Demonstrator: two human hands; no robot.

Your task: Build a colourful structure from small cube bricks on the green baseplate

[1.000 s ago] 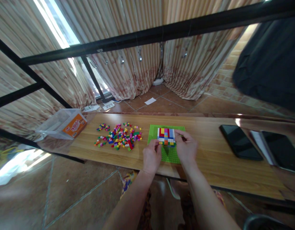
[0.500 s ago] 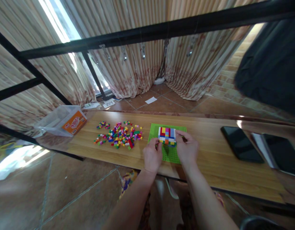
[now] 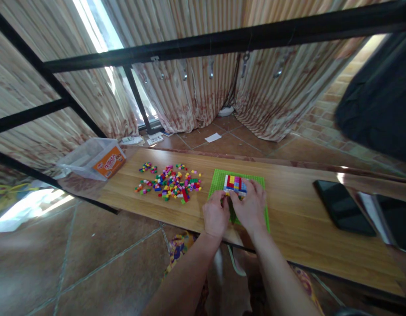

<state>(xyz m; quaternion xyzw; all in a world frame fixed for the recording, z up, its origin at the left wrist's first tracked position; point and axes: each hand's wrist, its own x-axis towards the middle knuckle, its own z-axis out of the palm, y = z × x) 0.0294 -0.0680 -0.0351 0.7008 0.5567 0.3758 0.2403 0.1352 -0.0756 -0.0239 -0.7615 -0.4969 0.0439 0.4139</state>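
A green baseplate point(image 3: 219, 181) lies on the wooden table point(image 3: 288, 206). On it stands a multicoloured block of small bricks point(image 3: 234, 183). My left hand point(image 3: 216, 216) rests at the block's near left corner, fingers curled against it. My right hand point(image 3: 250, 206) lies over the block's near side, fingers bent down onto the bricks. The near part of the block is hidden under both hands. A loose pile of small coloured bricks point(image 3: 171, 183) is spread to the left of the baseplate.
A clear plastic box with an orange label point(image 3: 94, 159) sits at the table's left end. Two dark tablets or phones point(image 3: 341, 206) lie at the right. A black metal frame point(image 3: 222, 41) crosses overhead. Curtains and a tiled floor lie beyond.
My right hand has moved left and over the brick block, covering its near side. My left hand stays at the block's left corner. The view has shifted a little.
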